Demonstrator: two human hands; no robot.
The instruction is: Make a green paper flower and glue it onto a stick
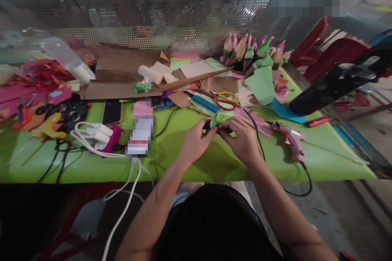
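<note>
Between my two hands, just above the green tabletop [171,159], is a small rolled piece of green-and-white striped paper [217,118]. My left hand [199,136] pinches it from the left, thumb and fingers closed. On the other side my right hand [240,136] has its fingertips pressed together at the paper's lower right. The fingers hide the bottom of the roll. Right behind it lie scissors with red and yellow handles [226,104] and a blue strip-like thing [204,104].
A pink glue gun [294,140] with a black cord lies at right, near a dark bottle [318,94]. Paper cones with swirled tops [251,51] stand at the back. At left are a phone [140,136], a purple power strip [112,138] and white cables hanging over the front edge.
</note>
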